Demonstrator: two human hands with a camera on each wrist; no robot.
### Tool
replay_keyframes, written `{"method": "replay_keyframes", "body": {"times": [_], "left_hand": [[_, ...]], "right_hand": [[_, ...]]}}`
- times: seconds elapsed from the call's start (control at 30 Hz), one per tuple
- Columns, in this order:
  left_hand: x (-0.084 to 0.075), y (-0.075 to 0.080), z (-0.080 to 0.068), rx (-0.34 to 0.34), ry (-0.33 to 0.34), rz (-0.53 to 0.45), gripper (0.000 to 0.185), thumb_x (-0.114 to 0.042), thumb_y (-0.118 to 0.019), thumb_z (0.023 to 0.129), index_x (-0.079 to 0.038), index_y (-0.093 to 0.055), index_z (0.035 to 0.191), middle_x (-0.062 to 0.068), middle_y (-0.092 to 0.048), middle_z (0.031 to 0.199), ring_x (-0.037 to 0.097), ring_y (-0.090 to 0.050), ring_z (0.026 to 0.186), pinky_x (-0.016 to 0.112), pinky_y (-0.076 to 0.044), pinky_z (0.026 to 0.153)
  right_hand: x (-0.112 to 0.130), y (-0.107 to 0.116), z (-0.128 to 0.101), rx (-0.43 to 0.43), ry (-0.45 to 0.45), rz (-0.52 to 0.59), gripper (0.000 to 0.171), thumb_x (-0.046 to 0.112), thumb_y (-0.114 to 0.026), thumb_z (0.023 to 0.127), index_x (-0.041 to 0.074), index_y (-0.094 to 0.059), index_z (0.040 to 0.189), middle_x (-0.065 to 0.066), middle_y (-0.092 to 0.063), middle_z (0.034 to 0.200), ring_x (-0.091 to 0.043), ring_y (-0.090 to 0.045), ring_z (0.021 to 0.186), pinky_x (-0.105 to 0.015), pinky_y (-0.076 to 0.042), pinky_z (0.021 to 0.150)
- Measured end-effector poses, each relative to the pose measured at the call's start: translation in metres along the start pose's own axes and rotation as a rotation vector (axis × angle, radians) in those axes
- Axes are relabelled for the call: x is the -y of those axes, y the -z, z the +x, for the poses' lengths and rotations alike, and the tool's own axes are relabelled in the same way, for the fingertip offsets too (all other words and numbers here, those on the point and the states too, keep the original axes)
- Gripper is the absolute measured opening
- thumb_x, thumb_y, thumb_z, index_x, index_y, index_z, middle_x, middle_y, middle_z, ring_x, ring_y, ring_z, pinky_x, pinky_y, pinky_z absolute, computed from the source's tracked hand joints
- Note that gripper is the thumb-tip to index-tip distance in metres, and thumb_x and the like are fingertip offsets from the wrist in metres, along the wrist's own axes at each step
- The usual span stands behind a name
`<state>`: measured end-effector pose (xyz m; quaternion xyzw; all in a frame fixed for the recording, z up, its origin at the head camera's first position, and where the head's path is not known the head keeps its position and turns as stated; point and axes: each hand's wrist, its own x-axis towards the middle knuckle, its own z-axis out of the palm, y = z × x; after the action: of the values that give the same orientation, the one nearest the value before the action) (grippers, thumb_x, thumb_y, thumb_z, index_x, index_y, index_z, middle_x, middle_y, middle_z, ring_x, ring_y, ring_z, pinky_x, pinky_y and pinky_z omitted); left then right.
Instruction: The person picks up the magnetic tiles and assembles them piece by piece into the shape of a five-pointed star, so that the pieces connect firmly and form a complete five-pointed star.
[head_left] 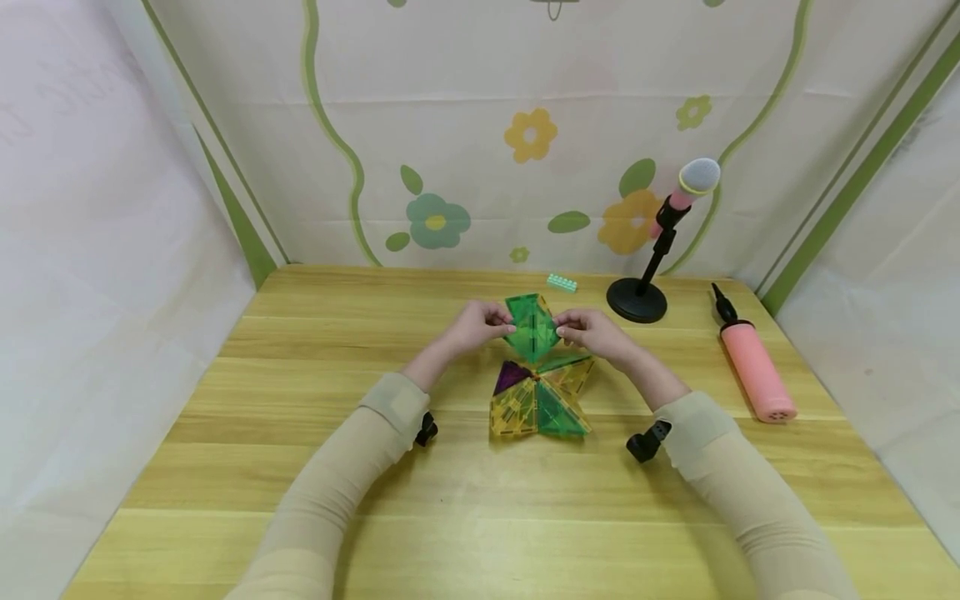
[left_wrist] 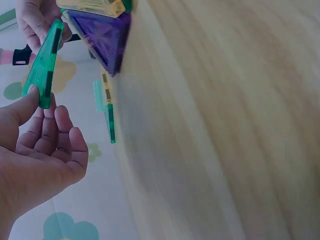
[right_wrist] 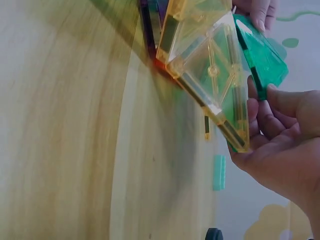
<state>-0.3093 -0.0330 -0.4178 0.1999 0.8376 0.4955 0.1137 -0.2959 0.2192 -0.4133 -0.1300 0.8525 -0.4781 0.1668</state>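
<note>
Both hands hold up a green magnetic tile piece (head_left: 534,333) above the table, just behind a joined shape of magnetic tiles. My left hand (head_left: 480,324) pinches its left edge between thumb and fingers; in the left wrist view the thumb lies on the green tile (left_wrist: 44,70). Its right edge is pinched by my right hand (head_left: 588,331), with the thumb on the green tile (right_wrist: 265,62) in the right wrist view. The joined shape has a yellow tile (head_left: 513,411), a purple tile (head_left: 511,377) and a green tile (head_left: 558,414) fanning from one centre.
Flat on the table behind the held piece lie green and yellow tiles (left_wrist: 109,110). A mint toy brick (head_left: 562,283) sits near the back edge. To the right stand a toy microphone on a black stand (head_left: 637,300) and a pink hand pump (head_left: 757,371). Printed fabric walls surround the wooden table (head_left: 480,517).
</note>
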Motion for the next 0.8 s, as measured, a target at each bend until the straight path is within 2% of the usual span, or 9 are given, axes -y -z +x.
{"method": "replay_keyframes", "body": {"times": [0.1,0.23,0.33,0.5,0.8], "left_hand": [[0.006,-0.003,0.003,0.018,0.012,0.028,0.021,-0.019,-0.065,0.09,-0.003,-0.066,0.104,0.007,-0.064,0.093,0.024,-0.06,0.087,0.025,-0.048,0.067],[0.01,-0.005,0.006,0.023,0.035,0.082,0.024,-0.021,-0.065,0.09,-0.004,-0.066,0.107,0.007,-0.064,0.097,0.016,-0.057,0.085,0.023,-0.047,0.066],[0.01,-0.007,0.007,0.026,0.053,0.11,0.024,-0.021,-0.064,0.091,-0.004,-0.066,0.108,0.008,-0.063,0.098,0.017,-0.057,0.087,0.024,-0.047,0.068],[0.01,-0.01,0.01,0.045,0.092,0.147,0.025,-0.021,-0.063,0.092,-0.003,-0.064,0.109,0.009,-0.062,0.1,0.017,-0.056,0.087,0.025,-0.047,0.068],[0.006,-0.014,0.011,0.096,0.147,0.208,0.023,-0.019,-0.06,0.093,-0.001,-0.064,0.108,0.011,-0.064,0.103,0.018,-0.057,0.087,0.026,-0.048,0.07]], "right_hand": [[-0.005,0.001,0.003,0.065,-0.014,0.044,0.031,0.011,-0.045,0.101,-0.004,-0.05,0.127,-0.016,-0.057,0.097,-0.033,-0.052,0.085,-0.038,-0.047,0.073],[-0.008,0.002,0.006,0.107,-0.032,0.06,0.033,0.013,-0.045,0.101,-0.004,-0.048,0.129,-0.011,-0.057,0.097,-0.026,-0.054,0.087,-0.032,-0.048,0.074],[-0.011,0.002,0.009,0.117,-0.035,0.046,0.034,0.013,-0.045,0.1,-0.004,-0.048,0.13,-0.011,-0.06,0.101,-0.027,-0.057,0.09,-0.032,-0.05,0.075],[-0.017,0.002,0.018,0.133,-0.031,0.001,0.034,0.015,-0.049,0.099,-0.003,-0.051,0.128,-0.013,-0.061,0.099,-0.024,-0.054,0.08,-0.03,-0.047,0.067],[-0.019,-0.001,0.024,0.17,-0.041,-0.091,0.029,0.014,-0.051,0.098,-0.002,-0.056,0.122,-0.011,-0.061,0.096,-0.021,-0.055,0.081,-0.031,-0.047,0.07]]}}
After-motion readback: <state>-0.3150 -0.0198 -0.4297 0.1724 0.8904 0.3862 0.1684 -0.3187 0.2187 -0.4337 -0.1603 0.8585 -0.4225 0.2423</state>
